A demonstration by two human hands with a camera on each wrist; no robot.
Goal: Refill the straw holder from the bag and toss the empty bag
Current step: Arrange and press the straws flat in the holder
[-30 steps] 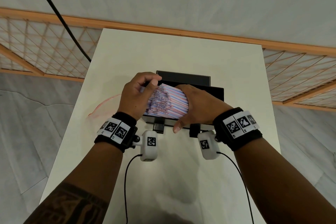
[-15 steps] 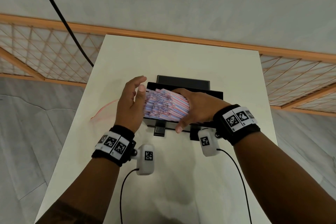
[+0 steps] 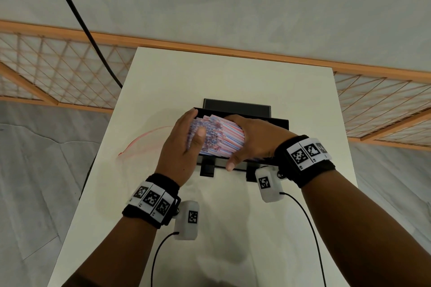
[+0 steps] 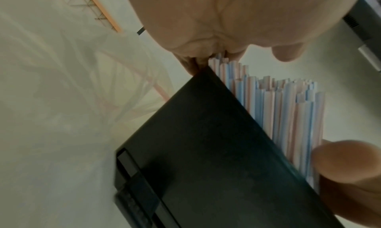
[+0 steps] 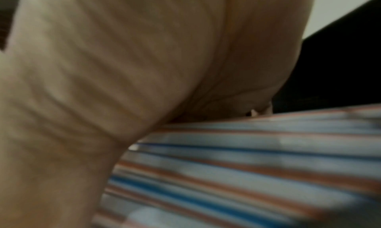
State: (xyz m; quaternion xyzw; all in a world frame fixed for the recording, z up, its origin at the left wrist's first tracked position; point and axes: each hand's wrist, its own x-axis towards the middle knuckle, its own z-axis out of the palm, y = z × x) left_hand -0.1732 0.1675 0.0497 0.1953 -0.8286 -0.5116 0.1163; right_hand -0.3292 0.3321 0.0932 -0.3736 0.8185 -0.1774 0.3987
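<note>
From the head view, the left hand [image 3: 180,147] has closed in since a moment ago: then it stood a little off the bundle's end with fingers straight, now its flat palm and thumb press against the cut ends of the striped straws [image 3: 221,138]. The right hand [image 3: 254,141] is where it was, fingers over the far side and thumb on the near side, wrapped round the bundle. The straws lie over the open black straw holder [image 3: 278,122], which sits mid-table on the white table [image 3: 233,77]. Their long axis runs from 3 to 9 o'clock, the cut ends facing 9. The clear bag [image 3: 144,141] with its red seal line lies flat on the table at 9 o'clock from the holder, apart from both hands.

In the left wrist view, the fingers of the left hand [image 4: 226,19] lie straight across the straw [image 4: 288,109] tips above the holder's black wall [image 4: 206,158]. The crumpled bag [image 4: 92,84] shows behind.

The right wrist view is blurred: a palm [image 5: 123,84] laid on striped straws [image 5: 247,166].
</note>
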